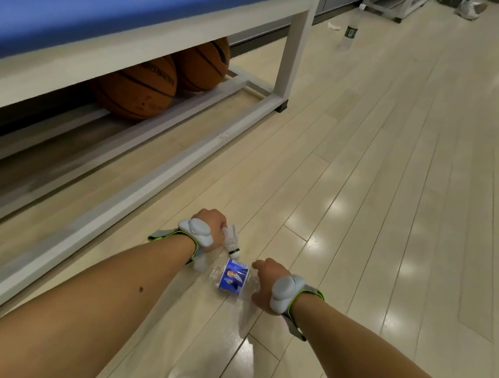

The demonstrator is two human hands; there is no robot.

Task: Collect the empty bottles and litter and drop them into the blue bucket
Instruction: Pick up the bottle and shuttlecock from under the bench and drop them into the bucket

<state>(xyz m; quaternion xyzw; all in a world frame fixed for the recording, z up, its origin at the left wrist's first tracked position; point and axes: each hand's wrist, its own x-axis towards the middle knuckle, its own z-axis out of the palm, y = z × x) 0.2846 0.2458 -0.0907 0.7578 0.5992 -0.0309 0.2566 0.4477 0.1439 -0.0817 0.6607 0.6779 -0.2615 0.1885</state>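
Observation:
My left hand (210, 222) is closed around a white shuttlecock (231, 239), cork end pointing down toward the floor. A white scrap (200, 263) shows just under that wrist. What holds it is hidden. My right hand (263, 280) grips one end of a crushed clear plastic bottle (232, 279) with a blue label, held low over the wooden floor between my two hands. Both wrists wear grey strapped devices. Far ahead a second clear bottle (351, 28) with a green label stands upright on the floor, a bit of white litter (333, 26) beside it. No blue bucket is in view.
A long bench (106, 14) with a blue padded top and white frame runs along my left. Two basketballs (141, 87) sit on its lower rails. Another white frame (399, 6) and a pale bag-like object (470, 8) are at the far top right.

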